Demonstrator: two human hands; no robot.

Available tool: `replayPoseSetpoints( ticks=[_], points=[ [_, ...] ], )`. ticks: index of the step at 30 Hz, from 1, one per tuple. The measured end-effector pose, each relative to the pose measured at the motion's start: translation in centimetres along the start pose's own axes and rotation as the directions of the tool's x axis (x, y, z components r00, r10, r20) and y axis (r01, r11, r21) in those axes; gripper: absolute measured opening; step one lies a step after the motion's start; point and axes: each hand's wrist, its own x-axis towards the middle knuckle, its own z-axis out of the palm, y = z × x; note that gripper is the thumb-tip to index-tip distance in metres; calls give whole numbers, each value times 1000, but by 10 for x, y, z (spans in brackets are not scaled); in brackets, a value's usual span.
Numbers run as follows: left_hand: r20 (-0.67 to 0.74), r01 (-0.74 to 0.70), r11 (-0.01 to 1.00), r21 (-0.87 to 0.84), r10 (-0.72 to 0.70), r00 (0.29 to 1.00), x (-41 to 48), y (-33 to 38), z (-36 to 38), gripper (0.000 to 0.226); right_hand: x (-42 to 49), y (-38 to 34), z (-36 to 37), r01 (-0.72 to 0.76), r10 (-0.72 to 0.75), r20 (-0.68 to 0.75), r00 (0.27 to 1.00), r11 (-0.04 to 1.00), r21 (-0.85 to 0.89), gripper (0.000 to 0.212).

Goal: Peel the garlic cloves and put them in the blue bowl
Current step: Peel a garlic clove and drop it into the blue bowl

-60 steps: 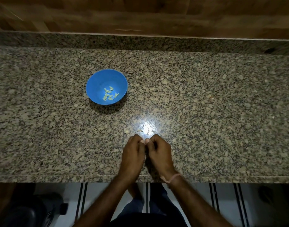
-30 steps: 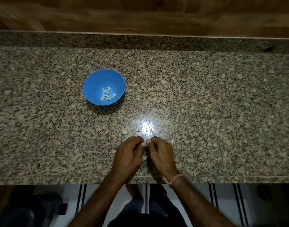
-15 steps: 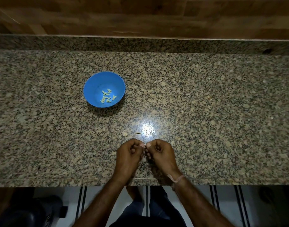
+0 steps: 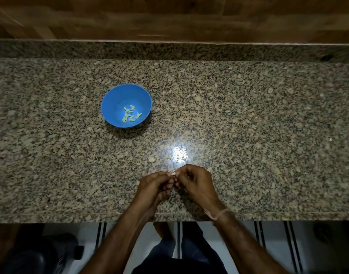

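- Pinching small pale garlic clove [image 4: 173, 173] between fingertips of left hand [image 4: 155, 187] and right hand [image 4: 197, 183], with fingers of both curled in on it and fingertips meeting.
- Held just above near part of speckled brown granite countertop [image 4: 268, 135], well apart from round blue plastic bowl [image 4: 110, 103].
- Exposing only one pale end at far side of pinch; long axis and pointing direction covered by fingers, cannot tell.
- Standing upright at far left of hands: bowl, holding cluster of pale green peeled cloves [image 4: 131, 114] right of centre of its floor.
- Lying just beyond hands: pale skin scrap [image 4: 152, 159] and thin curved sliver [image 4: 167, 158], beside bright lamp reflection [image 4: 179, 153].
- Wrapped around right wrist: thin pinkish thread band [image 4: 219, 214].
- Running behind raised back edge of countertop: dark wooden wall panel [image 4: 169, 16].
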Motion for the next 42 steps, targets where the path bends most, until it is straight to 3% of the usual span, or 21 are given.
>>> replayPoseSetpoints(
  ticks=[2,4,6,9,11,12,14,16,18,20,21,24,26,28,30,32,33,36,40,42],
  points=[
    [13,-252,927,278,258,966,-3,-2,-2,17,-1,-1,1,-70,71,2,998,995,76,15],
    [121,-502,634,587,545,830,-5,-3,-7,12,-1,-3,3,-179,173,47,984,957,227,19],
    [262,-606,400,687,642,721,0,-3,-15,8,-2,-4,5,-278,262,94,960,892,356,21],
    [363,-648,255,717,657,661,4,-4,-20,8,-4,-2,7,-341,327,107,939,848,405,21],
    [342,-636,282,718,653,676,2,-5,-17,11,-7,-1,7,-249,245,48,968,930,269,23],
    [307,-611,350,710,628,716,1,-6,-16,13,-7,-1,6,-169,169,11,986,974,151,23],
    [195,-492,631,600,481,855,0,-6,-12,19,-7,-1,6,-1,-2,-39,999,998,-66,21],
    [96,-284,879,383,268,959,2,-8,-8,21,-5,2,4,138,-153,-44,987,959,-247,21],
    [57,-139,969,205,130,990,3,-10,-5,20,-3,6,4,195,-225,-47,973,918,-346,20],
    [32,-138,974,178,135,990,2,-11,-2,17,-3,8,4,136,-163,-79,984,953,-272,18],
    [25,-200,946,254,200,980,1,-10,-2,16,-3,7,4,62,-78,-89,993,983,-170,17],
    [73,-431,706,562,476,876,-3,-10,-3,12,-3,7,6,-183,190,-23,982,968,174,22],
    [117,-496,577,649,569,814,-2,-9,-2,11,-1,6,7,-258,266,2,964,931,259,21],
    [124,-504,536,678,592,796,0,-10,-2,9,-1,6,7,-255,264,-3,965,934,251,19],
    [52,-433,681,590,504,862,1,-11,-1,11,-3,5,7,-199,207,-26,978,964,175,21],
    [-24,-255,916,309,276,961,4,-11,1,17,-5,6,6,-62,60,-67,996,998,-17,21],
    [-40,-157,973,170,166,985,5,-12,2,18,-5,8,7,30,-43,-79,996,988,-154,21],
    [-94,-50,999,-4,50,994,8,-16,4,23,-5,10,10,174,-220,-78,972,906,-386,18],
    [-156,-97,993,-62,87,984,9,-17,5,16,-6,12,6,163,-227,-152,962,923,-350,17],
    [-159,-155,988,6,154,975,10,-18,3,14,-6,15,3,192,-268,-117,956,877,-441,19]
  ],
)
